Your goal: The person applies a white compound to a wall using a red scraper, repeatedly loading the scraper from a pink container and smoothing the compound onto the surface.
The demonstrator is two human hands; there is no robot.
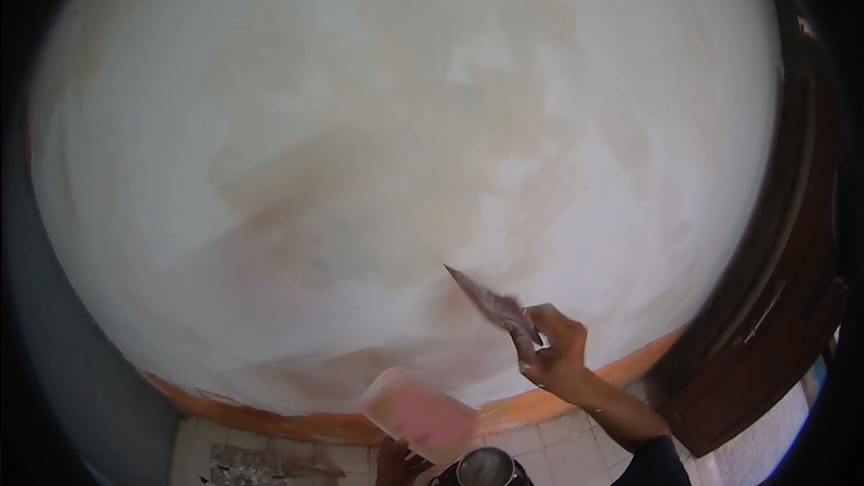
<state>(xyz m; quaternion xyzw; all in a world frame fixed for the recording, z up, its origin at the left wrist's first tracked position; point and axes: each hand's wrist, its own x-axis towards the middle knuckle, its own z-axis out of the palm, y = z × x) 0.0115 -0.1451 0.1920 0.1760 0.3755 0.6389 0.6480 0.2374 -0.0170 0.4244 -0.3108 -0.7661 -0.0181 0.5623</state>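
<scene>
My right hand (560, 353) pinches a putty knife (490, 301) between thumb and fingers. Its smeared blade tapers to a point toward the upper left, close to the wall; whether it touches is hard to tell. Low in the middle, my left hand (396, 463) grips the near edge of a pink plastic tub (420, 416), tilted, with a paler patch inside. The fingers beneath the tub are partly hidden. Ahead spreads a white wall (630, 216) with beige, filler-like patches (423, 171) across its middle.
An orange band (261, 421) runs along the wall's foot above pale floor tiles (571, 450). A dark brown wooden door (765, 351) stands at right, a grey wall (81, 369) at left. A round, dark-rimmed vessel (486, 468) and a stained flat piece (247, 465) are below.
</scene>
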